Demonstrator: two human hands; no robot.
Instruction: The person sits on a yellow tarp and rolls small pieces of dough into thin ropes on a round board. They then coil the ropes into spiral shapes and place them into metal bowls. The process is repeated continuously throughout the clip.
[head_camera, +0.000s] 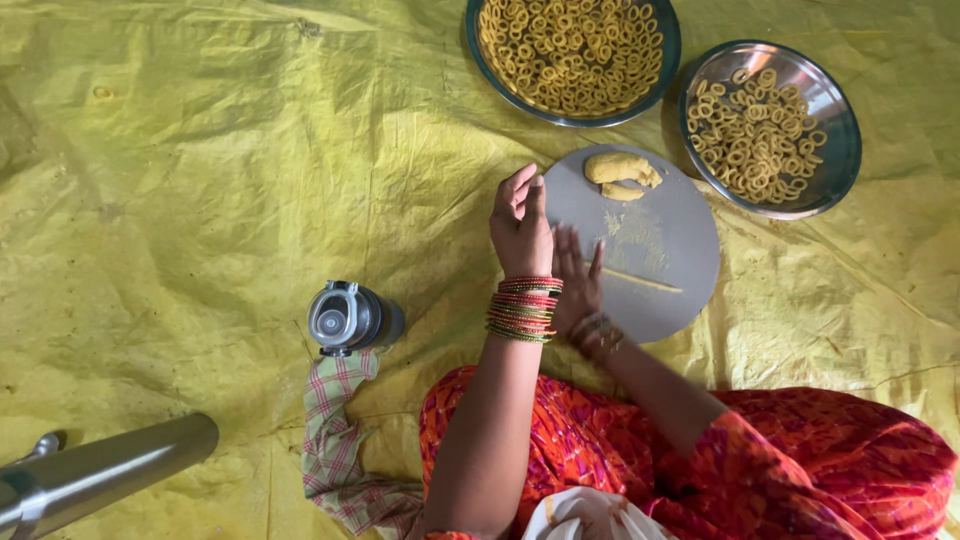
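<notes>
A round grey board lies on the yellow sheet in front of me. On its far part sit two lumps of yellow dough. A thin rolled strand of dough lies across the board's near half. My left hand is raised edge-on at the board's left rim, fingers straight and together, holding nothing. My right hand lies flat and blurred on the board at the strand's left end. Both wrists carry red and green bangles.
Two steel plates of small dough rings stand beyond the board, one at the top middle, one at the right. A steel bottle stands left of my knee by a checked cloth. A steel cylinder lies at bottom left.
</notes>
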